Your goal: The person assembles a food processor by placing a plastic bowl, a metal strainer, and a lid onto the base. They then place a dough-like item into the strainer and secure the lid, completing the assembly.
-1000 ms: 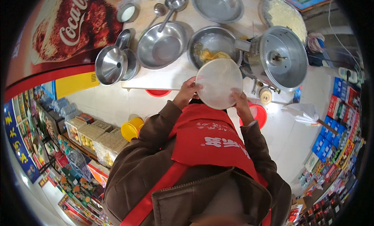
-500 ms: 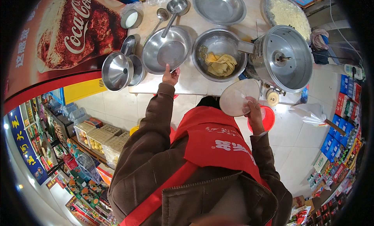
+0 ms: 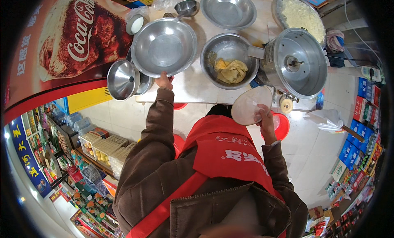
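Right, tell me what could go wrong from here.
The left hand grips the metal basin at its near rim only, so it might tilt or slip. In this view the basin covers part of the handle of the ladle and borders the funnel; a sideways swing could knock either. The right hand holds the pale translucent disc by one side, near the front edge of the table, so a loose grip could drop it to the floor.

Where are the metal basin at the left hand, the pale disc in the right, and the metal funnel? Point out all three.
Metal basin (image 3: pixel 165 48): head view, on its inner bottom.
Pale disc (image 3: pixel 249 105): head view, mid-face.
Metal funnel (image 3: pixel 121 81): head view, inner wall beside its dark hole.
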Available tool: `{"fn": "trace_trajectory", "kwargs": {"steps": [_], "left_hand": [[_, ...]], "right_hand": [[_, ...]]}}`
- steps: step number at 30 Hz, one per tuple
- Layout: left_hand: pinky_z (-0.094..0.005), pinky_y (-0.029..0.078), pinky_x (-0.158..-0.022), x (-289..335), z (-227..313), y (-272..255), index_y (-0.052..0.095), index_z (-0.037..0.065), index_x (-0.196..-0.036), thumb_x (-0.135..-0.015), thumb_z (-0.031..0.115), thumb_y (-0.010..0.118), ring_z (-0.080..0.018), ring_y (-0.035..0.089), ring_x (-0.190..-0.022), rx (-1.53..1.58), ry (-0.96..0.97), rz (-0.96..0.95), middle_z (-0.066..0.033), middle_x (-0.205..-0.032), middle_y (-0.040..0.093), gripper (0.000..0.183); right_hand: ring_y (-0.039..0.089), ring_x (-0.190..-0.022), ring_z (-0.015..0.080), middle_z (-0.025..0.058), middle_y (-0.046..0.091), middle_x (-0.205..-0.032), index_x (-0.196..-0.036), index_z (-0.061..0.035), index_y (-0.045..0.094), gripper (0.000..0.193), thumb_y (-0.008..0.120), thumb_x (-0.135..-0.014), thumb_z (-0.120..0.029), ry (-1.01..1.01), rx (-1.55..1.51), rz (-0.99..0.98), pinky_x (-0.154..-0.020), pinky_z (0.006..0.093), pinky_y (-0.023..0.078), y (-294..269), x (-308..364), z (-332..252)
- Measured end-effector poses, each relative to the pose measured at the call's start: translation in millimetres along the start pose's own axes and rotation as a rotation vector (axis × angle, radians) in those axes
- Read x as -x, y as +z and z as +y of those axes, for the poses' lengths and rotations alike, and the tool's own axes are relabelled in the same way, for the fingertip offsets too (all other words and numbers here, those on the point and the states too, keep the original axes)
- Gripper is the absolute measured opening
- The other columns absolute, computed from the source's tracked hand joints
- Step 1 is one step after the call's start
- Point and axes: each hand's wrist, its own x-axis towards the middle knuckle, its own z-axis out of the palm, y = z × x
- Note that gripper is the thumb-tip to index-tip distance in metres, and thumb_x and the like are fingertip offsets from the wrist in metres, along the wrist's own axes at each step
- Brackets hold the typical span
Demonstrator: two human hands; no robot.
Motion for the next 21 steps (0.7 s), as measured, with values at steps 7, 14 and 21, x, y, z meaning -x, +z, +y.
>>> {"fn": "trace_trajectory", "kwargs": {"steps": [7,14,21], "left_hand": [[-0.0325,0.053,-0.048,-15,43,55,0.051,-0.006,-0.100,-0.082,0.011,0.066,-0.0223,0.061,-0.064,-0.252,-0.051,-0.181,-0.0139,-0.083,0.061,0.029],[-0.0311,0.057,-0.048,-5,19,152,0.049,-0.009,-0.108,-0.082,0.005,0.065,-0.0242,0.064,-0.067,-0.120,-0.224,-0.470,-0.0176,-0.091,0.062,0.034],[-0.0379,0.058,-0.056,26,-28,245,0.046,0.001,-0.119,-0.087,0.007,0.065,-0.0284,0.066,-0.072,0.234,-0.346,-0.510,-0.0149,-0.086,0.059,0.038]], "right_hand": [[0.053,-0.054,0.0086,0.0037,0.060,-0.079,-0.117,-0.0101,0.058,0.023,0.049,-0.097,-0.017,0.008,-0.006,0.018,-0.043,0.0213,0.037,2,2,1],[0.051,-0.054,0.0092,0.0040,0.057,-0.079,-0.117,-0.0082,0.057,0.024,0.047,-0.096,-0.016,-0.041,0.037,0.039,-0.043,0.0221,0.036,-3,8,0],[0.049,-0.059,0.0092,0.0026,0.056,-0.080,-0.119,-0.0094,0.056,0.024,0.049,-0.097,-0.019,-0.021,0.018,0.034,-0.047,0.0228,0.035,-14,13,6]]}}
